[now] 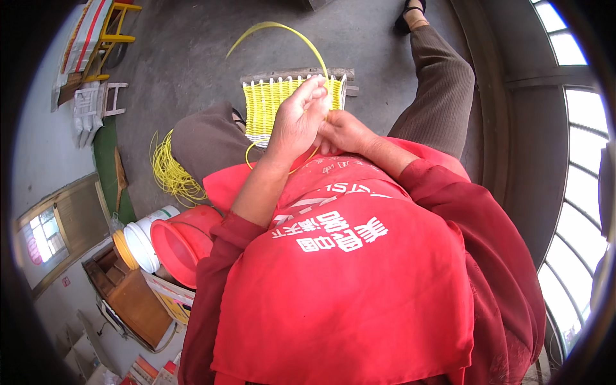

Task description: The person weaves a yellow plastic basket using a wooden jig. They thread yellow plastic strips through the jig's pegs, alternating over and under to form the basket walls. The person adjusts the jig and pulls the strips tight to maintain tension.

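A woven panel of yellow cord [262, 108], with white loops along its far edge and a white band along its near edge, lies before me against a wooden bar [344, 73]. My left hand [301, 113] is raised over the panel's right part, fingers loosely bent; whether it grips anything is unclear. Close against it, my right hand [344, 132] has its fingers closed on a yellow cord [293, 30]. The cord arcs up past the left fingertips and bends left over the floor. Another length loops below the left wrist, above the red apron [337, 288].
A tangled coil of yellow cord [173, 168] lies on the floor by my left knee. Red [175, 248] and white [139, 245] buckets stand at lower left, near a brown wooden cabinet [137, 303]. A yellow-framed stool [115, 37] is at upper left. Windows line the right.
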The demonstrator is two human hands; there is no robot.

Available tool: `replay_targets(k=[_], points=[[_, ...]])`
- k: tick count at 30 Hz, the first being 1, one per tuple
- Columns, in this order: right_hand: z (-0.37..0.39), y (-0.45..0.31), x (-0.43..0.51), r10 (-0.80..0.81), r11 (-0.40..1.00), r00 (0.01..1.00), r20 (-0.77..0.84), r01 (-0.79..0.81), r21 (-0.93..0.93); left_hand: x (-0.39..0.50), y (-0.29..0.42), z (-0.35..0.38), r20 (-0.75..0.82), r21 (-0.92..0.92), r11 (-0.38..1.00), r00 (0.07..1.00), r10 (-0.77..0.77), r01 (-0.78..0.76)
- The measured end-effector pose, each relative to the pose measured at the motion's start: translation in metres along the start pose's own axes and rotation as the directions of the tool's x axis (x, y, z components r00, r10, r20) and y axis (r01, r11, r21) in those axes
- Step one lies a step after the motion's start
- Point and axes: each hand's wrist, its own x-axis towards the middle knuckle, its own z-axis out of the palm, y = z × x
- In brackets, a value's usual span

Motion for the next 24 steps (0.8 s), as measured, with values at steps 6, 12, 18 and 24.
replay_targets(k=[6, 12, 18, 24], points=[[0.007, 0.015, 0.01, 0.055, 0.984, 0.993, 0.109, -0.036, -0.176, 0.021, 0.017, 0.007, -0.09, -0.357, 0.931, 0.988, -0.122, 0.083], [-0.007, 0.039, 0.026, 0.241, 0.97, 0.925, 0.294, -0.217, -0.11, 0.036, 0.044, -0.004, -0.304, -0.28, 0.94, 0.947, 0.104, -0.194], [-0.012, 0.018, 0.003, -0.168, 0.929, 0.984, -0.065, 0.136, -0.344, 0.033, 0.015, -0.016, -0.149, 0.869, 0.489, 0.984, 0.101, 0.081], [-0.021, -0.007, -0.007, -0.122, 0.922, 0.939, -0.322, 0.228, 0.314, 0.017, -0.025, -0.016, 0.002, 0.946, 0.323, 0.997, -0.071, 0.021]])
